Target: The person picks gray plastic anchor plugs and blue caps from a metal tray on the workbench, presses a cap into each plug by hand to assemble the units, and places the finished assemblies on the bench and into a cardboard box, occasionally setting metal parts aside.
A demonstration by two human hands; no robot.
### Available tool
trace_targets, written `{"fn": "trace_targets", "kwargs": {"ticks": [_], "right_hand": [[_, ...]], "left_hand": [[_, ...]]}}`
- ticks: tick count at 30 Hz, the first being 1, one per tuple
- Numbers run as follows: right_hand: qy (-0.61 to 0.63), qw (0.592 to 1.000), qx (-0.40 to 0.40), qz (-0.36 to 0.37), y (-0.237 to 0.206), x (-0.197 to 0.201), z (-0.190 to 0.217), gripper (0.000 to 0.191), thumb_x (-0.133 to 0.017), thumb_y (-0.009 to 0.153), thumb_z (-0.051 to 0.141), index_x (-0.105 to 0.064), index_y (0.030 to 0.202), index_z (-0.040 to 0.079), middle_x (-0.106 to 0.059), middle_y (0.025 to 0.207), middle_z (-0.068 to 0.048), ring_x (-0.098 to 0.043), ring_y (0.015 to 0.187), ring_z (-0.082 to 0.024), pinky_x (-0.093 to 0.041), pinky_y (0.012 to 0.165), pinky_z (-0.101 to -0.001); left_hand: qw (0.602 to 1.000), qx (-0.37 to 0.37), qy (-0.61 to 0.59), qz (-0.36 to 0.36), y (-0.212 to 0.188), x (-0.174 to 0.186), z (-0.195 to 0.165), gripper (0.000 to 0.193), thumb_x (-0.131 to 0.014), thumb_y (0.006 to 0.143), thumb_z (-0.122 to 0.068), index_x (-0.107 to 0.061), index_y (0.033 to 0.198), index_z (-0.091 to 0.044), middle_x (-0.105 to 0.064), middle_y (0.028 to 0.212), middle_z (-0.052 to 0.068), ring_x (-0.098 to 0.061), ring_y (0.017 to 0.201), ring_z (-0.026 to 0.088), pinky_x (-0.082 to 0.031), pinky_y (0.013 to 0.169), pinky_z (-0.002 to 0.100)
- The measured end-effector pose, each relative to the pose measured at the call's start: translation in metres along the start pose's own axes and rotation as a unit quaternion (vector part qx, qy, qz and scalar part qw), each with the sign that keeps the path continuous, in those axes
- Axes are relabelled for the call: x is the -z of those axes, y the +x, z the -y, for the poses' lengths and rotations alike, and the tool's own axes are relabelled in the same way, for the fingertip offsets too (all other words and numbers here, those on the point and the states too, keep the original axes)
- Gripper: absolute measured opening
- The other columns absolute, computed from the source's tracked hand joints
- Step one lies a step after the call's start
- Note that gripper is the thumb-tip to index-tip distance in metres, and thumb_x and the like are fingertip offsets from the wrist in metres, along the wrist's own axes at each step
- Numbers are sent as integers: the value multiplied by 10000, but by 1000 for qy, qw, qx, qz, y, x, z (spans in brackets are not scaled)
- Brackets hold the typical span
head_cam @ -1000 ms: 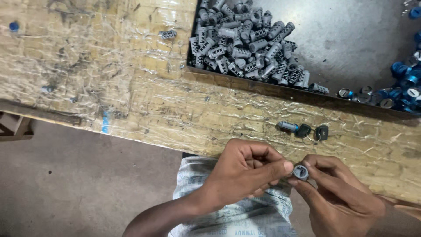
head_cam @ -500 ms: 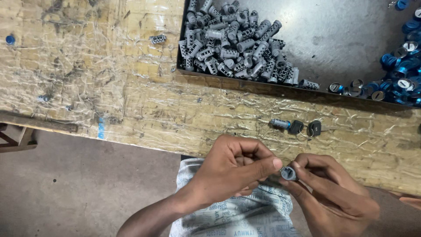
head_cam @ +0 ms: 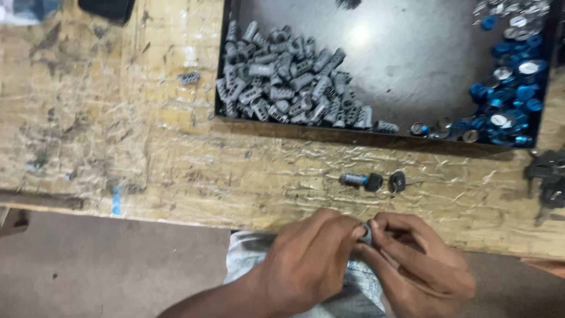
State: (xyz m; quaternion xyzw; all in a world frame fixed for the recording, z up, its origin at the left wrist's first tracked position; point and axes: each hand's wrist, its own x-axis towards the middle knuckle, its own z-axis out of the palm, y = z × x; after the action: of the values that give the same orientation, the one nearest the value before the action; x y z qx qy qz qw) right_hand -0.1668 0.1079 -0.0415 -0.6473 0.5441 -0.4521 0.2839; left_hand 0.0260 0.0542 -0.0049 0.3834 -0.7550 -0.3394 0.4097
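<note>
Both hands, left (head_cam: 312, 259) and right (head_cam: 421, 262), pinch one small grey cylinder (head_cam: 366, 234); at 12 o'clock, one keyed cylinder (head_cam: 360, 180) lies on the bench (head_cam: 176, 171).

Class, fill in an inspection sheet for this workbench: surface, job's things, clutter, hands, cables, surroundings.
Surface: worn, scratched wooden bench with a black tray on it.
Job's things: small grey cylinder part pinched between both hands.
Clutter: pile of grey cylinders and blue caps in the tray; one stray grey cylinder and a keyed cylinder on the bench.
Hands: left hand and right hand both grip the part.
Cables: nothing seen.
Surroundings: grey-brown floor below the bench.
</note>
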Motion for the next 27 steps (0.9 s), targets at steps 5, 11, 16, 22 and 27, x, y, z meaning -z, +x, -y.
{"fn": "trace_targets", "kwargs": {"ticks": [5, 11, 16, 22, 27], "right_hand": [[-165, 983, -76, -29, -11, -22, -2, 304, -878, 683, 107, -804, 977, 87, -735, 974, -130, -732, 785, -177, -603, 668, -286], [-190, 981, 24, 25, 51, 3, 14, 101, -805, 829, 270, -789, 914, 218, -757, 866, 18, -752, 759, -84, -596, 637, -228], [-396, 917, -39, -9, 131, 66, -39, 173, -783, 923, 222, -811, 1006, 73, -727, 863, -78, -655, 625, -197, -496, 540, -336], [-506, 848, -55, 150, 171, 63, -61, 156, -786, 911, 220, -777, 850, 77, -670, 820, -121, -657, 730, -330, -511, 650, -436], [-489, 859, 120, 91, 186, 32, -48, 112, -733, 1022, 99, -714, 1118, 45, -663, 1018, -122, -677, 915, -331, -531, 750, -391]], "left_hand": [[991, 15, -62, -119, -1, -29, 9, 179, -798, 845, -74, -698, 958, 21, -690, 944, 144, -696, 817, 224, -559, 705, 297], [862, 331, -373, -93, -14, -36, 57, 39, -781, 869, 32, -758, 900, 38, -785, 852, 156, -732, 737, 149, -583, 627, 277], [892, 290, -280, -203, -18, -38, 74, 89, -749, 837, 76, -759, 912, 29, -778, 811, 136, -766, 759, 149, -626, 664, 275], [912, 229, -247, -232, -7, -38, 70, 119, -781, 806, 90, -749, 915, 51, -774, 807, 149, -758, 742, 172, -611, 683, 272], [915, 211, -245, -242, -12, -39, 76, 135, -827, 801, 37, -753, 914, 37, -776, 782, 136, -754, 712, 158, -597, 649, 256]]}}
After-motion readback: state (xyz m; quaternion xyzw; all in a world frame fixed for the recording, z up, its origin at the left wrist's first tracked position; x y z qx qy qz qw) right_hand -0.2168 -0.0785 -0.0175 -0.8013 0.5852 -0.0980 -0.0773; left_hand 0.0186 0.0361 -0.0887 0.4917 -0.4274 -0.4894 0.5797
